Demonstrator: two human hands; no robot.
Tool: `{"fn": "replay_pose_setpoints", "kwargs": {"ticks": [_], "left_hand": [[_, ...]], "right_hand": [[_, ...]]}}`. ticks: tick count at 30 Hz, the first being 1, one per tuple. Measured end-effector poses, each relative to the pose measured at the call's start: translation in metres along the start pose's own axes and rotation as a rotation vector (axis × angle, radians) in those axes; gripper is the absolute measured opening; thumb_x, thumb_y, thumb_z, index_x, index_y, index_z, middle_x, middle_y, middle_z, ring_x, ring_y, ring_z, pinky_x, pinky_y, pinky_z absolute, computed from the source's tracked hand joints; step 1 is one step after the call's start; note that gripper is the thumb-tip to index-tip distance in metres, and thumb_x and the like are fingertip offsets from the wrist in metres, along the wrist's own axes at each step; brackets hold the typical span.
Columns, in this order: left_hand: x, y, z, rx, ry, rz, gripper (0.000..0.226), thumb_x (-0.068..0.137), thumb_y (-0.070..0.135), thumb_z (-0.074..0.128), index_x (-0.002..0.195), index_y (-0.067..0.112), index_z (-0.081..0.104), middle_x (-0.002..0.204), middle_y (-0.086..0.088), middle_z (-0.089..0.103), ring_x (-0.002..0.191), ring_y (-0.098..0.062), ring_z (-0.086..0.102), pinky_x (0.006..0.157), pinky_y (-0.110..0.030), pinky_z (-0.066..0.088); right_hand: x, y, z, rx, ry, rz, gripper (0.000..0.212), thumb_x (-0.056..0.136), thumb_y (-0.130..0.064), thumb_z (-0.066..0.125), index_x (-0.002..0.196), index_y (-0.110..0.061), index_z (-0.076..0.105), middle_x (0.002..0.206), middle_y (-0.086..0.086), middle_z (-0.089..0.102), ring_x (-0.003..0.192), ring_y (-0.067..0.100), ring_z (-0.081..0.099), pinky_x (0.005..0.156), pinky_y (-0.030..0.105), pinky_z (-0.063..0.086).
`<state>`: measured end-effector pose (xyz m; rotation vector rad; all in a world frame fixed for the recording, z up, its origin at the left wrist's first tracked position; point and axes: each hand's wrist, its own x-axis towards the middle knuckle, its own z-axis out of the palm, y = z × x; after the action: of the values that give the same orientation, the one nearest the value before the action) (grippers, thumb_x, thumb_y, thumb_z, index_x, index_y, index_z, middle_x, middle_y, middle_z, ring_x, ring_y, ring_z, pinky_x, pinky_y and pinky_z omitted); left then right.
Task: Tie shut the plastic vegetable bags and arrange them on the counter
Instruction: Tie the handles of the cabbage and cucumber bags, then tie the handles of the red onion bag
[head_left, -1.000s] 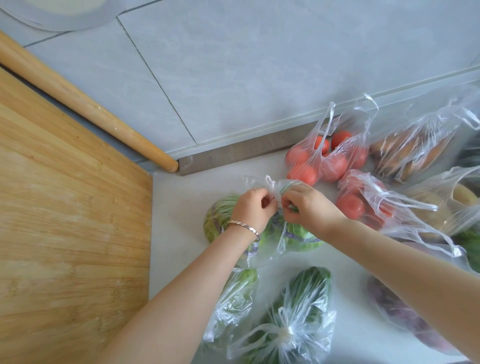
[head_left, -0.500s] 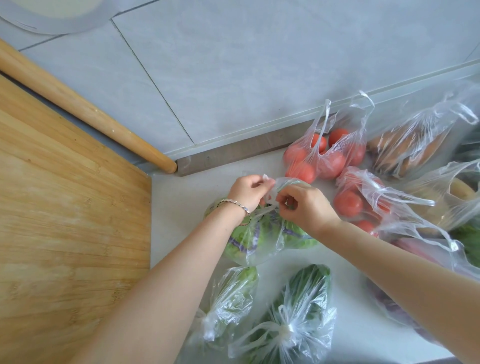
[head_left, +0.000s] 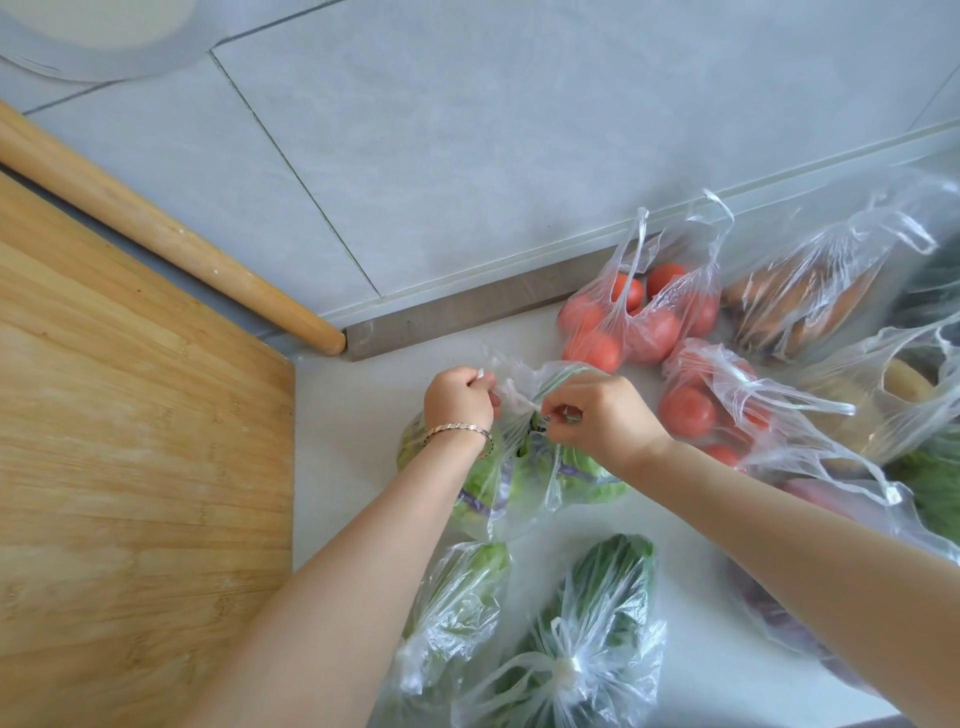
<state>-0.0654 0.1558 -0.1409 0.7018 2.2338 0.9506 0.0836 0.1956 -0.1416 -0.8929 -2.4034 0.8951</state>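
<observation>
Near the back edge of the white counter (head_left: 353, 415), the left hand (head_left: 460, 397) and the right hand (head_left: 597, 415) each pinch one handle of the thin clear plastic bag of green leafy vegetable (head_left: 519, 483), which seems light, soft and slippery, so best held by its handles

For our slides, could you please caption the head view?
Left hand and right hand pinch handles of the greens bag beside untied tomato bags.

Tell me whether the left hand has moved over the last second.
Yes. The left hand has shifted left, nearer the end of the rolling pin, while gripping the bag by its handle.
</observation>
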Motion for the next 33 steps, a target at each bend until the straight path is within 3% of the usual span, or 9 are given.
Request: {"fn": "replay_pose_setpoints", "kwargs": {"ticks": [5,7,10,14,18,21,24,28,33], "left_hand": [[-0.004,0.004,0.002,0.195,0.01,0.017,0.026,0.089,0.012,0.049,0.073,0.0,0.065,0.078,-0.016,0.069,0.078,-0.031,0.062,0.069,-0.028,0.042],[-0.009,0.01,-0.002,0.356,-0.042,0.075,0.02,0.087,0.006,0.046,0.093,0.001,0.065,0.103,-0.017,0.066,0.097,-0.033,0.06,0.077,-0.029,0.043],[-0.023,0.026,-0.01,0.52,-0.069,0.289,0.038,0.086,0.003,0.047,0.123,0.009,0.05,0.126,-0.016,0.046,0.112,-0.034,0.05,0.094,-0.036,0.04],[-0.059,0.044,-0.003,0.509,-0.07,0.655,0.027,0.084,0.002,0.049,0.108,0.006,0.06,0.116,-0.015,0.053,0.106,-0.033,0.049,0.091,-0.036,0.039],[-0.096,0.048,0.027,0.547,-0.444,0.657,0.022,0.089,0.011,0.045,0.1,0.013,0.064,0.101,-0.009,0.068,0.096,-0.027,0.061,0.078,-0.03,0.046],[-0.123,0.041,0.057,0.712,-0.576,0.708,0.024,0.091,0.016,0.043,0.106,0.018,0.061,0.108,-0.005,0.066,0.099,-0.026,0.06,0.077,-0.029,0.044],[-0.145,0.036,0.088,0.694,-0.673,0.655,0.029,0.089,0.024,0.048,0.117,0.019,0.054,0.118,-0.004,0.059,0.104,-0.024,0.058,0.085,-0.029,0.045],[-0.166,0.035,0.13,0.637,-0.773,0.664,0.049,0.081,0.035,0.061,0.124,0.019,0.046,0.13,-0.004,0.045,0.121,-0.02,0.043,0.099,-0.027,0.035],[-0.191,0.04,0.179,0.557,-0.749,0.655,0.04,0.074,0.045,0.066,0.108,0.023,0.059,0.119,-0.004,0.045,0.115,-0.021,0.042,0.101,-0.033,0.038]], "right_hand": [[0.005,-0.003,-0.002,0.031,-0.058,0.176,0.012,0.065,-0.002,0.061,0.066,-0.01,0.07,0.064,0.003,0.061,0.067,0.023,0.055,0.066,0.04,0.053],[0.007,-0.008,-0.01,0.04,-0.148,0.271,0.013,0.07,-0.005,0.064,0.078,-0.012,0.073,0.078,0.004,0.066,0.072,0.017,0.056,0.073,0.034,0.053],[0.0,-0.015,-0.031,0.029,-0.203,0.273,0.015,0.08,-0.008,0.062,0.092,-0.006,0.071,0.091,0.007,0.069,0.074,0.013,0.054,0.068,0.017,0.042],[-0.035,-0.013,-0.068,-0.071,-0.191,0.301,0.017,0.084,-0.014,0.058,0.096,-0.01,0.07,0.093,0.003,0.071,0.078,0.014,0.058,0.077,0.024,0.047],[-0.084,0.003,-0.105,-0.225,-0.195,0.426,0.019,0.085,-0.019,0.059,0.1,-0.015,0.069,0.095,0.002,0.07,0.086,0.02,0.062,0.079,0.03,0.048],[-0.124,0.017,-0.129,-0.243,-0.099,0.541,0.015,0.083,-0.019,0.059,0.092,-0.013,0.07,0.09,0.001,0.069,0.081,0.017,0.061,0.079,0.031,0.05],[-0.156,0.034,-0.145,-0.254,0.007,0.604,0.025,0.08,-0.038,0.062,0.093,-0.018,0.066,0.092,-0.001,0.061,0.087,0.018,0.057,0.082,0.034,0.049],[-0.179,0.063,-0.16,-0.395,-0.244,0.731,0.077,0.069,-0.066,0.061,0.129,-0.023,0.04,0.126,0.001,0.048,0.114,0.02,0.048,0.096,0.036,0.045],[-0.19,0.099,-0.175,-0.421,-0.705,0.68,0.059,0.08,-0.045,0.062,0.126,-0.013,0.044,0.116,0.002,0.059,0.102,0.02,0.058,0.087,0.027,0.049]]}}
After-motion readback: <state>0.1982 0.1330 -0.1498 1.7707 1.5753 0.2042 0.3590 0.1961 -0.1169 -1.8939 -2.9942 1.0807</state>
